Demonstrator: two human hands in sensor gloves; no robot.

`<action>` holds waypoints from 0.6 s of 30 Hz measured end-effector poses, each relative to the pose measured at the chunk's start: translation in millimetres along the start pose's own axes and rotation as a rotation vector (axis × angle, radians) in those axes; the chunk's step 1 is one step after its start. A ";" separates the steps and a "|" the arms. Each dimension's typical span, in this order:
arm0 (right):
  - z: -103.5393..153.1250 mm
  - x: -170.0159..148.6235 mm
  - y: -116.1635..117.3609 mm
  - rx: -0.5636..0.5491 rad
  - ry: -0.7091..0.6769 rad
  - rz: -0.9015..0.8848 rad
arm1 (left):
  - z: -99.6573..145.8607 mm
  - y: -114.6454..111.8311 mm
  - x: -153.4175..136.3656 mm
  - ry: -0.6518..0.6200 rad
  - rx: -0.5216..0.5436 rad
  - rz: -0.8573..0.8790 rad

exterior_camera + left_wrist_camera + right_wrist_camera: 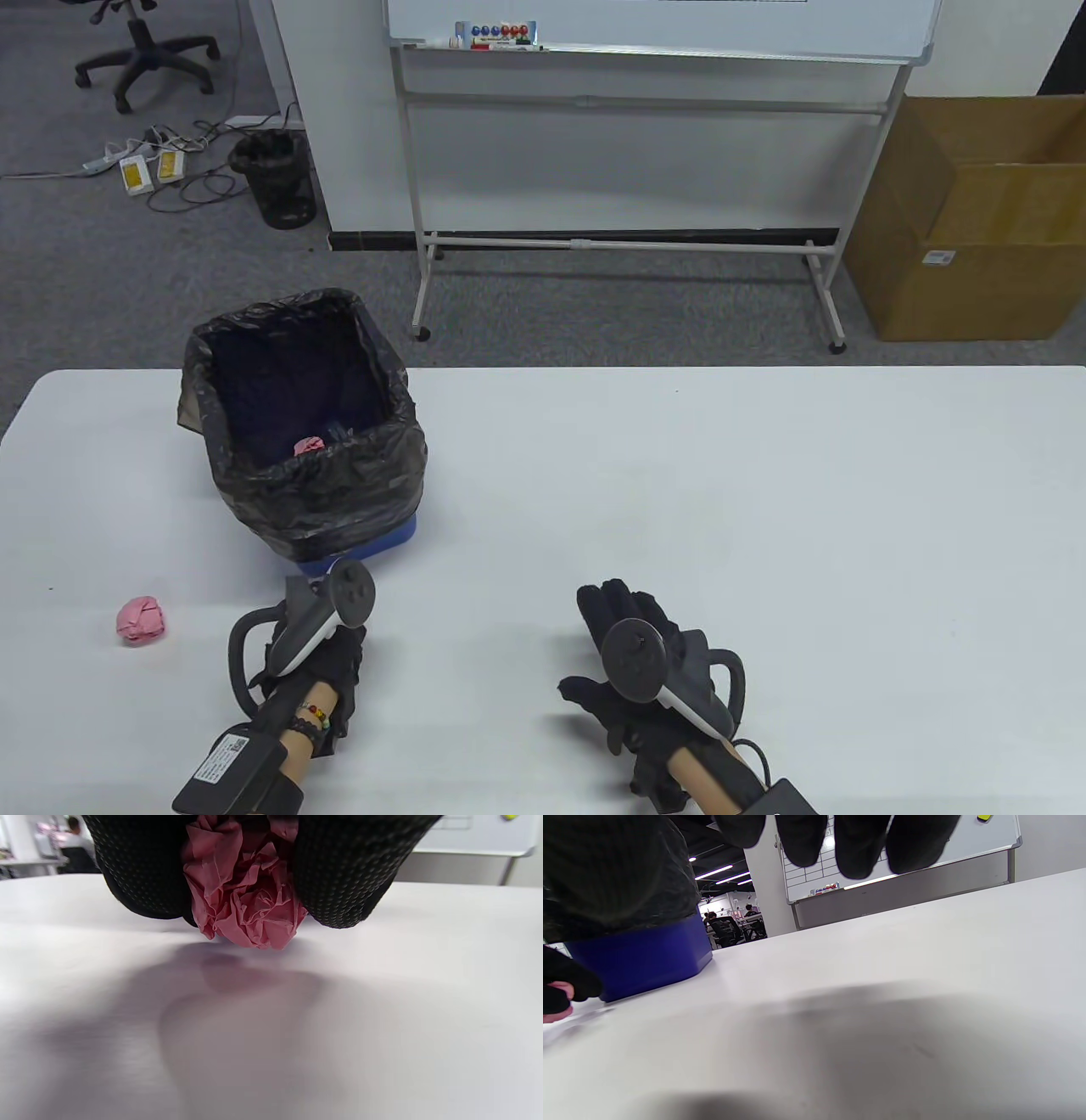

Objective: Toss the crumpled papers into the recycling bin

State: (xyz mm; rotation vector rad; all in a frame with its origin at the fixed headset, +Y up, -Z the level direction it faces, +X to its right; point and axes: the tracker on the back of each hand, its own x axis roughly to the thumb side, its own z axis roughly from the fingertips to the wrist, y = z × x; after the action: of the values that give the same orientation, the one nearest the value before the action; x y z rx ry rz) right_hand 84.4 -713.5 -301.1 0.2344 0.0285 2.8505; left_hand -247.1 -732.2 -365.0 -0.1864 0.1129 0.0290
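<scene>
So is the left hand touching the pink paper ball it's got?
Touching: in the left wrist view, the left hand's fingers press both sides of the crumpled pink paper ball.

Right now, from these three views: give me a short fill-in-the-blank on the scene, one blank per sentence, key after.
1. The left hand grips a crumpled paper whose colour is ____.
2. The bin is lined with a ____ plastic bag.
3. A second paper ball lies on the table to the ____ of the left hand in the table view.
4. The right hand holds ____.

Missing words: pink; black; left; nothing
</scene>
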 end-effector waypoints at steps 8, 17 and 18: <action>-0.5 -0.8 0.4 0.008 0.004 -0.001 | 8.1 27.7 58.2 -0.232 -0.060 0.100; -1.3 -0.8 -0.4 0.005 0.003 -0.007 | 11.9 87.4 98.4 -0.439 0.070 0.238; -1.3 -0.6 -0.7 0.003 0.001 -0.008 | 11.9 92.8 100.7 -0.451 0.075 0.262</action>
State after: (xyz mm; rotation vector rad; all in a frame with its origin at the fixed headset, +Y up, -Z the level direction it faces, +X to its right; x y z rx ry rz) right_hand 85.0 -713.0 -302.5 0.2325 0.0337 2.8430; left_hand -149.4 -637.0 -382.0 -0.0860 -0.3115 0.3251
